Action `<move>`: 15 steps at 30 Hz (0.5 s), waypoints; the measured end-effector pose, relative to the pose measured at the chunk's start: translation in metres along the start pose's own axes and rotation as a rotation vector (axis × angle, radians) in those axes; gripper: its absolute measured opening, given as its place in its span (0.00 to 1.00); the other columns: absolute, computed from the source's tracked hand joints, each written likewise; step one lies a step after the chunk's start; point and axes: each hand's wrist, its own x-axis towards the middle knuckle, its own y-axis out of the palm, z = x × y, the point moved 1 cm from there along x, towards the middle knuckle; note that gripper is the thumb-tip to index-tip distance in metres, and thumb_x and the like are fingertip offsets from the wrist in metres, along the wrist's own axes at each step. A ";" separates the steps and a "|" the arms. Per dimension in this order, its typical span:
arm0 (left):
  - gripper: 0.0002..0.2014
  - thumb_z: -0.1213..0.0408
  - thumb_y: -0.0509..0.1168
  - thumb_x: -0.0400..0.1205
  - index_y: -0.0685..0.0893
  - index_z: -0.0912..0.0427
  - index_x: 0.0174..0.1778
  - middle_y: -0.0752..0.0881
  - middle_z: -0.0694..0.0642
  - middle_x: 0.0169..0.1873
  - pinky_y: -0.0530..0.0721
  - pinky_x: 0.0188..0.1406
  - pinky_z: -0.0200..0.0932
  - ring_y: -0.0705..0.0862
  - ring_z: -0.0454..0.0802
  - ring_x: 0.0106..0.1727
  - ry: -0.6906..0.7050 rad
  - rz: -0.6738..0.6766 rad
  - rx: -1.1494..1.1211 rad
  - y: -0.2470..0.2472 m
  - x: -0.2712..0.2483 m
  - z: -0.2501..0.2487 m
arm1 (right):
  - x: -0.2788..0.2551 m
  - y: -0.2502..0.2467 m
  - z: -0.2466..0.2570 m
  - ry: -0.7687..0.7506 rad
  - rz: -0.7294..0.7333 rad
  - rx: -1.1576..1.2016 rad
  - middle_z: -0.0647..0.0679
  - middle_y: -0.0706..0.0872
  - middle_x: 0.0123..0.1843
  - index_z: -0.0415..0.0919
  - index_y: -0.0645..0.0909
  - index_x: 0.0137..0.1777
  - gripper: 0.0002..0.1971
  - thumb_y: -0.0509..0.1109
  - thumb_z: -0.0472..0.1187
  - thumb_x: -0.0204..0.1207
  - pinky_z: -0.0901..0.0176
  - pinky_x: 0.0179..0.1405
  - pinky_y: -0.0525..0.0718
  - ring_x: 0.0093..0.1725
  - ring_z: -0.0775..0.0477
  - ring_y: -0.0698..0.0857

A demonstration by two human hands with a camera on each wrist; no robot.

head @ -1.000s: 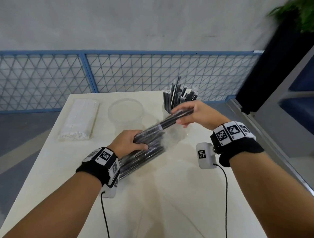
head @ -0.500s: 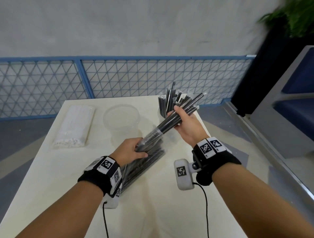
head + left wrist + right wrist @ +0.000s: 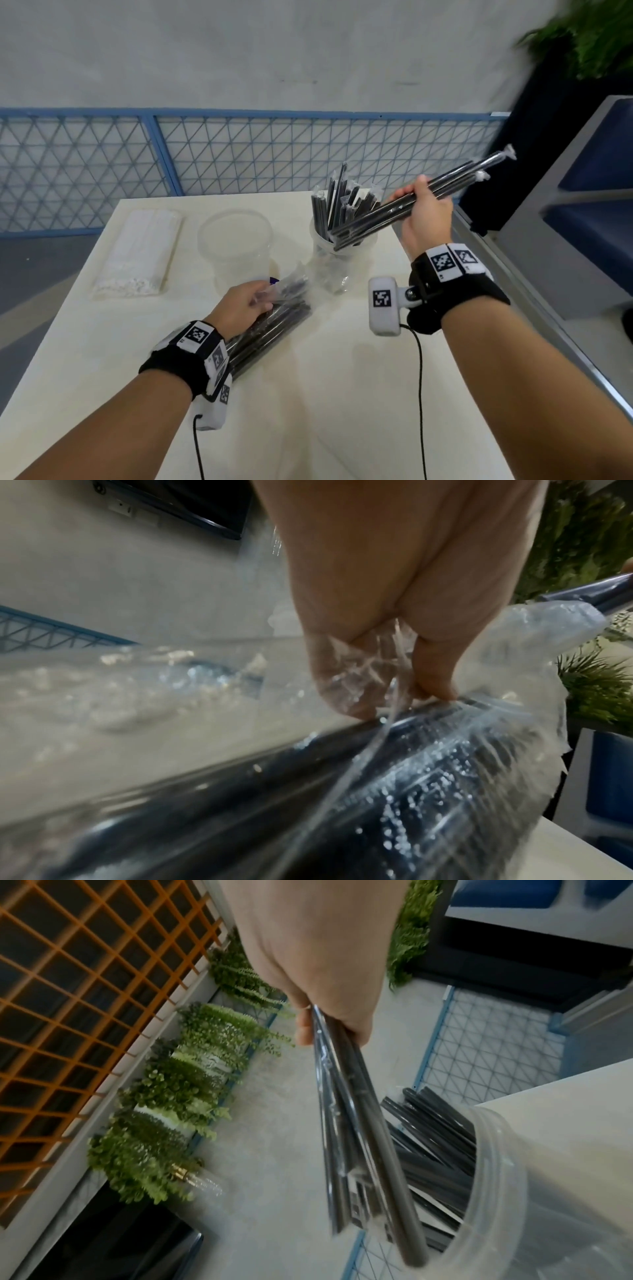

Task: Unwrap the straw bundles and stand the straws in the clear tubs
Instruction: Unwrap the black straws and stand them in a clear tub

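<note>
A: What's biggest here?

B: The pale surface. On its far left lies a sealed pack of white straws, beside an empty clear tub.

A: And the other tub?

B: The second clear tub stands to the right of it with black wrapped straws upright inside.

A: The hands?

B: The left hand rests on the opened bundle of black straws lying on the surface, fingers pinching its loose clear wrap. The right hand is curled round a handful of black straws, held tilted, lower ends at the second tub's mouth.
</note>
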 end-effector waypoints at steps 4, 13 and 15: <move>0.05 0.69 0.65 0.79 0.82 0.59 0.50 0.81 0.55 0.45 0.72 0.41 0.35 0.77 0.51 0.44 0.003 -0.015 -0.018 -0.002 -0.001 0.001 | 0.013 0.004 -0.006 -0.180 -0.109 -0.014 0.45 0.75 0.30 0.38 0.68 0.49 0.03 0.59 0.32 0.83 0.57 0.35 0.82 0.27 0.50 0.78; 0.14 0.67 0.62 0.82 0.74 0.44 0.34 0.83 0.53 0.44 0.71 0.35 0.30 0.78 0.48 0.42 0.026 0.004 -0.050 -0.014 -0.007 -0.004 | 0.013 0.005 -0.055 -0.052 0.160 -0.533 0.50 0.81 0.41 0.47 0.75 0.43 0.14 0.71 0.27 0.72 0.58 0.54 0.84 0.44 0.51 0.82; 0.12 0.66 0.62 0.82 0.75 0.46 0.35 0.82 0.50 0.42 0.69 0.34 0.27 0.78 0.44 0.41 0.042 0.002 -0.043 -0.017 -0.007 -0.006 | 0.016 0.010 -0.060 -0.069 0.187 -0.568 0.49 0.83 0.41 0.49 0.74 0.44 0.14 0.71 0.29 0.72 0.59 0.50 0.84 0.43 0.50 0.84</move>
